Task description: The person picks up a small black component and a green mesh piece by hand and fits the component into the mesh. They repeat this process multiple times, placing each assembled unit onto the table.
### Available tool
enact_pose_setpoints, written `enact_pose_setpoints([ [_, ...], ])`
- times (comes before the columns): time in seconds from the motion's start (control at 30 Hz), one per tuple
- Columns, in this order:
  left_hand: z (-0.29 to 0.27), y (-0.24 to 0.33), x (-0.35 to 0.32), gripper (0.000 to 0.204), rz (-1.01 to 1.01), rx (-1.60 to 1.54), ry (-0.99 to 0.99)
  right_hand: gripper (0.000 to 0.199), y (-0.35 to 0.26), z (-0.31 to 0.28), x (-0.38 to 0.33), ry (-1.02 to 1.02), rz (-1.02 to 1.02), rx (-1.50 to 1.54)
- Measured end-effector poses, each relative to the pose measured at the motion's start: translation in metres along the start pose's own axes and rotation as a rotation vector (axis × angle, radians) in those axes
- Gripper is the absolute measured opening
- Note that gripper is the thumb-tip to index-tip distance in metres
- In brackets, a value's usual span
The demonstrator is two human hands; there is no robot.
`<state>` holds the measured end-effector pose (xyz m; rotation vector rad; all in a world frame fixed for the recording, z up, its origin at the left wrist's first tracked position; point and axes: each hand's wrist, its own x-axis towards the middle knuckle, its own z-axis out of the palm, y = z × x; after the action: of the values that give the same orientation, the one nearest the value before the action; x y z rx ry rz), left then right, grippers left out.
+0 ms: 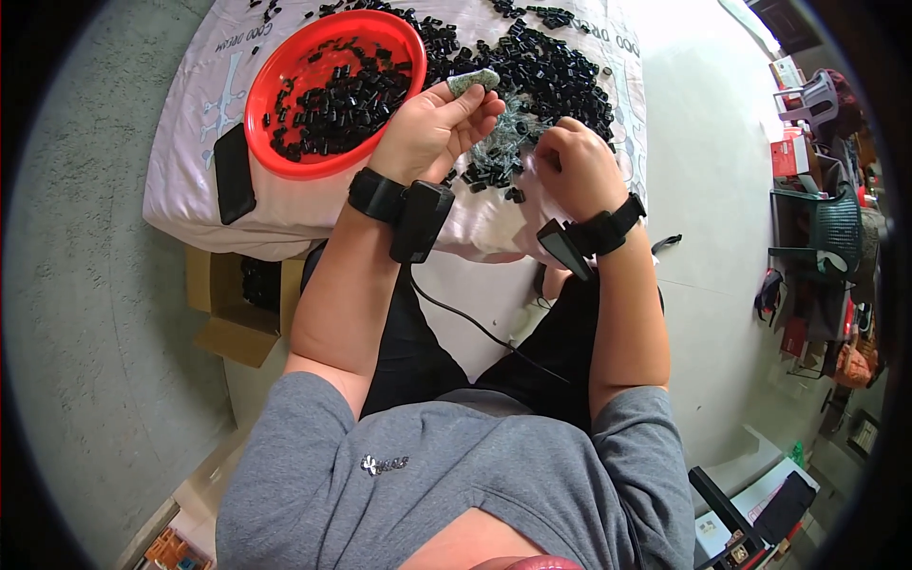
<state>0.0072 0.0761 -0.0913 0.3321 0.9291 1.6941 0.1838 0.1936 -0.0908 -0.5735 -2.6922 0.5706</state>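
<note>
My left hand [432,128] is over the table beside the red basin [419,57], its thumb pressed against a grey-green patterned wrap [473,82] that seems to cover the index finger. Whether a small part sits in that pinch cannot be seen. To the right, my right hand [581,169] is curled closed, its fingertips turned from view. Between and beyond both hands lies a heap of small black plastic pieces [551,71], with a tangle of thin, clear or silvery bits [503,133] at its near side. More black pieces [347,109] fill part of the basin.
A dark phone-like slab [234,176] lies at the left edge of the pale tablecloth [180,180]. Below stands an open cardboard box [237,328] with black contents. A black cable [465,328] crosses my lap. Chairs [831,223] and boxes line the far right.
</note>
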Motion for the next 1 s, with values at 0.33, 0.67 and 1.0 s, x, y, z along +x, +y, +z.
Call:
enact_pose_setpoints([
  [0.33, -0.002, -0.003, -0.003, 0.017, -0.041, -0.005, -0.048, 0.009, 0.003, 0.000, -0.001, 0.044, -0.011, -0.143],
  [0.67, 0.009, -0.013, -0.008, 0.015, -0.012, -0.040, -0.041, 0.011, -0.028, 0.000, 0.016, 0.249, -0.054, 0.700],
  [1.0, 0.013, -0.005, -0.015, 0.018, 0.065, 0.216, -0.007, 0.011, -0.034, 0.009, 0.022, 0.345, -0.037, 0.781],
])
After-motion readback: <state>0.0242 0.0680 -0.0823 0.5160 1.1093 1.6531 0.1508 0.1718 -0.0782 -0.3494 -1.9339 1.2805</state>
